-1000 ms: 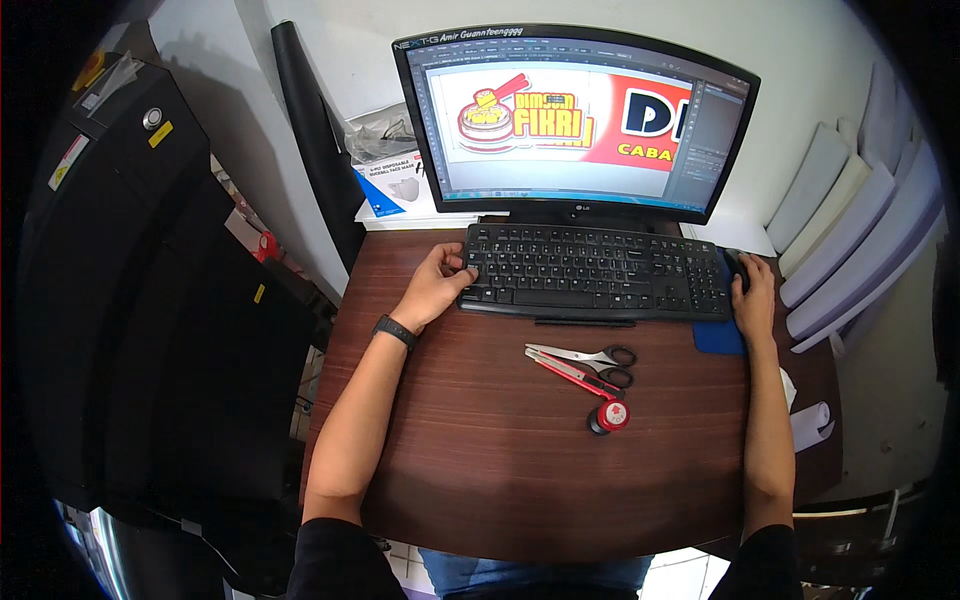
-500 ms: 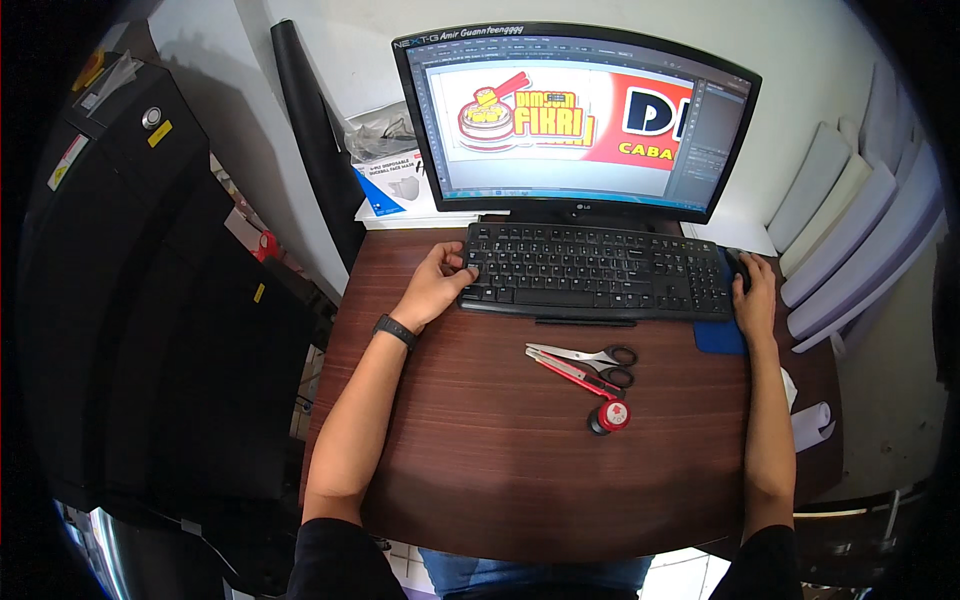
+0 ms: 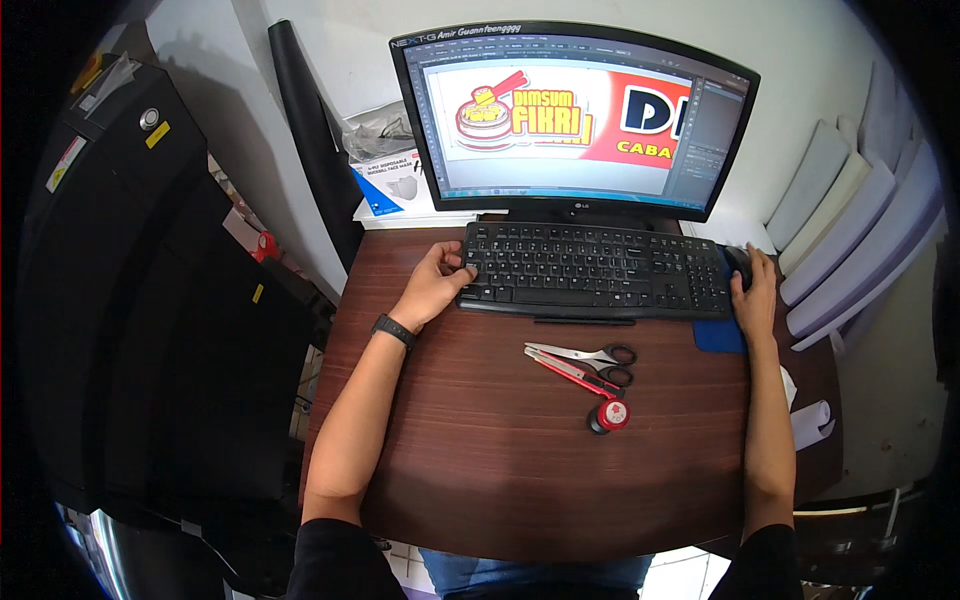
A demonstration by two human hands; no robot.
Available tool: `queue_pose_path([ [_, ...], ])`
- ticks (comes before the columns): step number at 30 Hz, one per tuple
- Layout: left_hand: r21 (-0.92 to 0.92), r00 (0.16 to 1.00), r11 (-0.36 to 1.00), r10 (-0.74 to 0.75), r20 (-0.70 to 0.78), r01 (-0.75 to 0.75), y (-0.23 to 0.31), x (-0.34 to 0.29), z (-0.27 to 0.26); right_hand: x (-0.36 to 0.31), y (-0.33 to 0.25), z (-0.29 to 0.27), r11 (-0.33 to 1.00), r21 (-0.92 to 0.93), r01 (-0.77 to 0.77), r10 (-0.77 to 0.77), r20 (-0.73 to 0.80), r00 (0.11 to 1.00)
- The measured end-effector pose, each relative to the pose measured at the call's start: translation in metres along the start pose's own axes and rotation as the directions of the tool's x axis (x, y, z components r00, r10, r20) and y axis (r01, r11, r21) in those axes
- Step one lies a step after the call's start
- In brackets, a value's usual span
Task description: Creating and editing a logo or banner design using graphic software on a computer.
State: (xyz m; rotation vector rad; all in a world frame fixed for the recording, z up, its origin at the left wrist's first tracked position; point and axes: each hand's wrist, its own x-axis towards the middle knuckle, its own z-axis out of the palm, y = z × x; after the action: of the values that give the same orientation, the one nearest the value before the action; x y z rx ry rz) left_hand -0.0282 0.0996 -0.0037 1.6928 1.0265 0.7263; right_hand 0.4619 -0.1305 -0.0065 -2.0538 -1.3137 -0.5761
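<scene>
My left hand (image 3: 435, 284) lies at the left edge of a black keyboard (image 3: 590, 268), its thumb on the keys and its fingers loosely bent, apart from the thumb. At the keyboard's right end, my right hand (image 3: 757, 297) is closed over a black computer mouse (image 3: 738, 262), which it partly hides. A blue mouse pad (image 3: 718, 337) shows beneath. Behind the keyboard, a monitor (image 3: 570, 182) displays a design program with a red and white banner, a food-basket logo and yellow lettering.
On the brown desk (image 3: 480, 430) lie black-handled scissors (image 3: 590, 354), a red utility knife (image 3: 570, 371) and a small red-and-black round object (image 3: 608, 415). A face-mask box (image 3: 390, 187) stands left of the monitor. Paper rolls (image 3: 845, 235) lean at right; a large black machine (image 3: 150, 300) fills the left.
On the screen, a small dark box and thin outlines over the logo's lettering are gone. A finger of my right hand looks slightly more raised at the mouse; my left hand stays put.
</scene>
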Motion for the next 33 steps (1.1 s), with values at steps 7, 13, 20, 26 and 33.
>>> queue_pose_path([
  [7, -0.067, 0.997, 0.996, 0.05, -0.05, -0.053, -0.013, 0.001, -0.01, 0.0, -0.025, -0.013, 0.973, 0.144, 0.178, -0.181, 0.008, 0.983],
  [13, -0.016, 1.0, 1.0, 0.003, -0.005, -0.003, 0.005, -0.001, 0.002, -0.005, -0.012, -0.021, 0.989, 0.063, 0.135, -0.139, 0.059, 0.989],
  [20, -0.015, 0.998, 0.999, 0.037, -0.044, -0.038, -0.006, 0.0, -0.003, 0.003, 0.002, 0.0, 0.999, 0.035, -0.012, 0.012, 0.016, 1.0],
  [26, -0.019, 0.998, 0.998, 0.056, -0.01, -0.057, -0.004, 0.0, -0.003, 0.0, 0.008, 0.004, 0.996, 0.02, -0.084, 0.082, 0.086, 0.993],
  [33, -0.061, 0.999, 0.998, 0.034, -0.015, -0.035, -0.005, -0.001, -0.004, 0.003, 0.005, 0.002, 0.998, 0.062, -0.031, 0.026, 0.091, 0.996],
])
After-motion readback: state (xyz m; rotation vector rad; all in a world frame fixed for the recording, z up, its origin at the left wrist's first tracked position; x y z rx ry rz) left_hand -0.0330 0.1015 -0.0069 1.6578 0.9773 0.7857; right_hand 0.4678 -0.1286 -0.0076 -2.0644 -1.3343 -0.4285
